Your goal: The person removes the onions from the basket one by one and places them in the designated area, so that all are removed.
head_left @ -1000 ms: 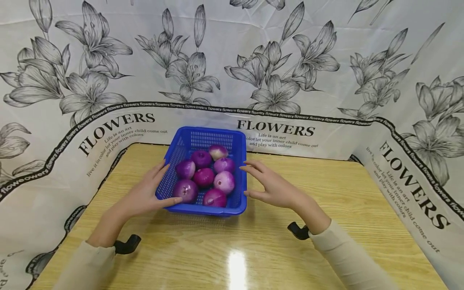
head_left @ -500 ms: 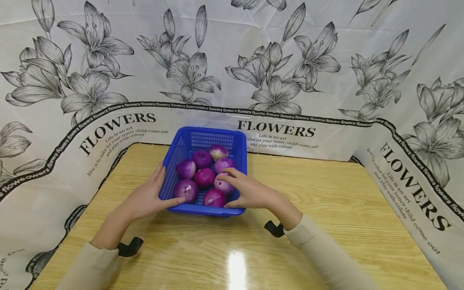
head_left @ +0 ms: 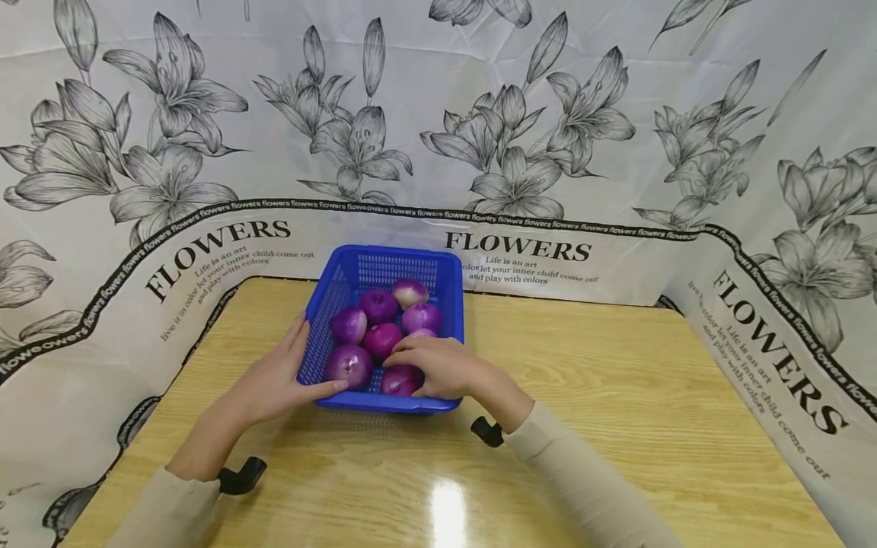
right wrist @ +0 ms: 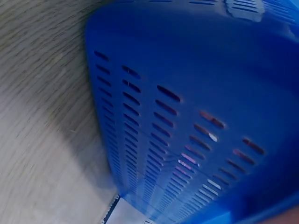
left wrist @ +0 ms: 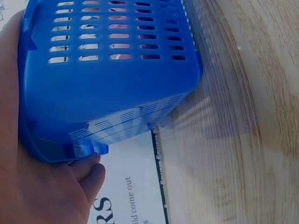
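Note:
A blue plastic basket (head_left: 384, 402) with slotted walls stands on the table and holds several peeled purple onions. My left hand (head_left: 270, 380) holds its front left corner, the thumb over the front rim and the fingers along the outer left wall. In the left wrist view, fingertips touch the rim below the slotted wall (left wrist: 112, 84). Inside the basket, my right hand (head_left: 448, 369) curls its fingers and thumb round the front right onion (head_left: 400, 380), covering part of it. The onion behind is mostly hidden by that hand. The right wrist view shows mainly the basket's outer wall (right wrist: 196, 60).
A wooden table (head_left: 603, 396) extends to both sides of the basket. White flower-printed cloth (head_left: 534, 262) rises behind and along the sides, close to the basket's back. Black wrist mounts (head_left: 241, 477) jut from both wrists.
My right hand has moved left from outside the basket's right wall, over the rim, and down onto the front right onion. The left hand stays at the basket's left side.

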Motion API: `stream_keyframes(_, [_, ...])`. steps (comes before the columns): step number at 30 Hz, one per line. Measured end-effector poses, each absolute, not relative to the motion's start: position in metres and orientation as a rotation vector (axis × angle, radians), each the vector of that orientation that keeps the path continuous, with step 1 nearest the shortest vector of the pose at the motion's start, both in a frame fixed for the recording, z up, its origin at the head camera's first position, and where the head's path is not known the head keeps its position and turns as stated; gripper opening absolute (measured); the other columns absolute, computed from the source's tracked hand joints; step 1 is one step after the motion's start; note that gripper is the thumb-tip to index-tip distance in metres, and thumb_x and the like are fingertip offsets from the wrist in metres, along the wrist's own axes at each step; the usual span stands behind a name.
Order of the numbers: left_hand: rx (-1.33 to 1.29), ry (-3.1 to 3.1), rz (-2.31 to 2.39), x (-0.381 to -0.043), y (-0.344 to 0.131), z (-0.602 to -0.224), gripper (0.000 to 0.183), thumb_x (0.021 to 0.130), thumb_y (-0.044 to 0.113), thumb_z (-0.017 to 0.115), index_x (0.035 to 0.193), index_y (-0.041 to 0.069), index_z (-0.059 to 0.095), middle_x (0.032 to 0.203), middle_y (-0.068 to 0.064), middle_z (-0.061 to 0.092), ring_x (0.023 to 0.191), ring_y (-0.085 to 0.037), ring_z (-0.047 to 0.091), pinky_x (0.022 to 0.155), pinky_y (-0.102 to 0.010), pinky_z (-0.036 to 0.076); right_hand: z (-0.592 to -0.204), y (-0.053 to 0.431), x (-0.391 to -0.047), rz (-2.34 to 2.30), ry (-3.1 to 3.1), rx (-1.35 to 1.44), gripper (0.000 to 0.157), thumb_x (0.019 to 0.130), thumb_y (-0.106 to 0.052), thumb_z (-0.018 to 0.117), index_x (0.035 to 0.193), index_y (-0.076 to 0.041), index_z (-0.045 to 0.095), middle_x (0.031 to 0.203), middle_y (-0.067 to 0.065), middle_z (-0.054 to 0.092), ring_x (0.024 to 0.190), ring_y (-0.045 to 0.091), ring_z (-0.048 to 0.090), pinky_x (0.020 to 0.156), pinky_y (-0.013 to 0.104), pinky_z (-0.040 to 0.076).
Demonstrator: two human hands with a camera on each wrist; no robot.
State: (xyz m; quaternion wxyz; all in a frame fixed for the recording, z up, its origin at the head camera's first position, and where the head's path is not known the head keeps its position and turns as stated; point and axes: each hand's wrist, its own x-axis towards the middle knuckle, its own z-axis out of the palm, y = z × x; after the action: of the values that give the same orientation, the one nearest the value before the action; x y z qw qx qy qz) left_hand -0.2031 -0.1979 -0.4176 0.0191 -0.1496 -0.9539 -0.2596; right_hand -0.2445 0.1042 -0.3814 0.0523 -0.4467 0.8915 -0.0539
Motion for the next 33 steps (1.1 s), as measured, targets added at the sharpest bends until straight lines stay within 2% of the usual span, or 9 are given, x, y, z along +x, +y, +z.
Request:
stream_keyframes(7, [-0.455, -2.976, -0.8, -0.201, -0.199, -0.418, 0.127, 0.081, 0.082, 0.062, 0.165, 0.011, -0.003, 0.172, -0.009, -0.005, 0.147, -0.051, 0.03, 0.108, -0.069, 0.038, -0.387, 0.096, -0.247, -0.013, 2.721, -1.392, 0.051, 0.089, -0.036, 0.08, 0.137, -0.025, 0.066, 0.133, -0.006, 0.066, 0.123, 0.018, 0.054, 0.092, 0.04, 0.055])
stream_keyframes(12, [-0.436, -3.004, -0.799, -0.202, -0.199, -0.417, 0.127, 0.082, 0.083, 0.059, 0.165, 0.01, -0.004, 0.172, -0.009, -0.008, 0.149, -0.051, 0.024, 0.111, -0.069, 0.034, -0.388, 0.094, -0.249, 0.018, 2.727, -1.433, 0.05, 0.09, -0.033, 0.081, 0.136, -0.022, 0.065, 0.125, -0.003, 0.069, 0.116, 0.019, 0.054, 0.094, 0.036, 0.054])
stream_keyframes(18, [-0.433, -3.008, -0.794, -0.202, -0.201, -0.418, 0.127, 0.082, 0.082, 0.06, 0.165, 0.007, -0.001, 0.172, -0.01, -0.008, 0.149, -0.05, 0.023, 0.112, -0.069, 0.033, -0.388, 0.097, -0.251, -0.144, 2.712, -1.531, 0.059, 0.089, -0.037, 0.08, 0.141, -0.014, 0.062, 0.124, 0.005, 0.066, 0.11, 0.024, 0.053, 0.098, 0.037, 0.05])
stream_keyframes(22, [-0.442, -3.007, -0.78, -0.203, -0.201, -0.419, 0.127, 0.082, 0.082, 0.059, 0.164, 0.007, -0.001, 0.172, -0.01, -0.008, 0.149, -0.05, 0.023, 0.112, -0.068, 0.033, -0.389, 0.101, -0.251, -0.304, 2.715, -1.531, 0.066, 0.09, -0.039, 0.079, 0.146, -0.011, 0.057, 0.129, 0.007, 0.063, 0.114, 0.024, 0.055, 0.102, 0.039, 0.048])
stream_keyframes(27, [-0.445, -3.002, -0.771, -0.204, -0.199, -0.418, 0.128, 0.082, 0.083, 0.06, 0.165, 0.008, -0.002, 0.172, -0.01, -0.006, 0.148, -0.052, 0.027, 0.111, -0.07, 0.034, -0.387, 0.108, -0.253, -0.54, 2.701, -1.498, 0.072, 0.09, -0.034, 0.08, 0.15, -0.008, 0.05, 0.133, 0.012, 0.057, 0.118, 0.026, 0.06, 0.104, 0.042, 0.05])
stream_keyframes(33, [-0.449, -2.983, -0.803, -0.203, -0.198, -0.419, 0.127, 0.082, 0.081, 0.061, 0.165, 0.01, -0.004, 0.172, -0.008, -0.008, 0.148, -0.052, 0.027, 0.111, -0.069, 0.034, -0.371, 0.122, -0.254, -0.826, 2.714, -1.409, 0.074, 0.088, -0.029, 0.084, 0.151, -0.009, 0.051, 0.138, 0.013, 0.054, 0.125, 0.031, 0.056, 0.105, 0.045, 0.05])
